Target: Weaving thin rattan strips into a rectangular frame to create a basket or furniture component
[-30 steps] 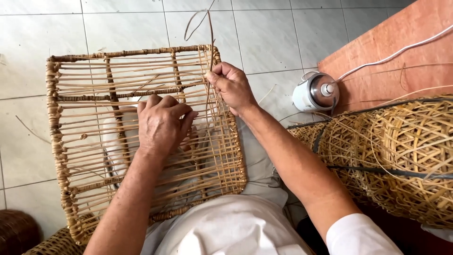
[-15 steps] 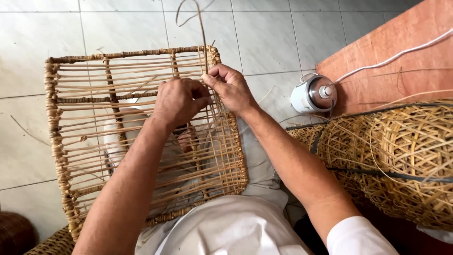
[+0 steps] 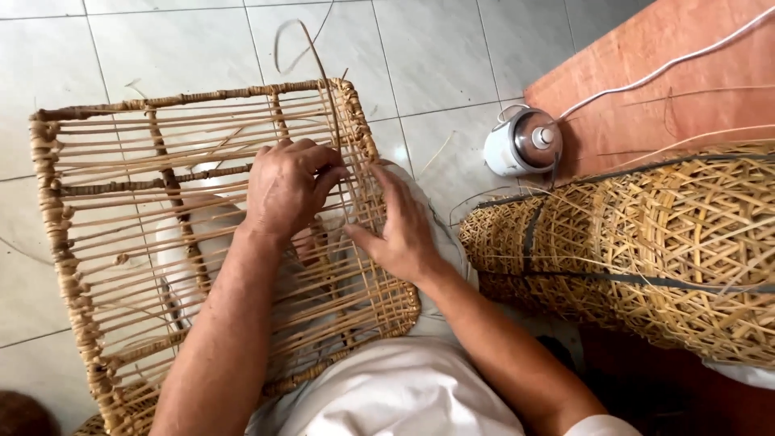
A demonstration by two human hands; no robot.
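I am sitting over a floor of pale grey tiles, with a reddish-brown board lying at my upper right and a white cord running across it. The rattan frame is lying flat across my lap, its long axis running from my left to my right, its woven end at my right. A loose rattan strand is rising from the weave and pointing away from me, curling over at its tip. My left hand is curling its fingers almost closed around that strand at the weave. My right hand is lying flat with fingers stretched out, pressing on the woven part just beside it. A small white round appliance is standing at the board's edge, and a rolled cane mesh is lying at my right.
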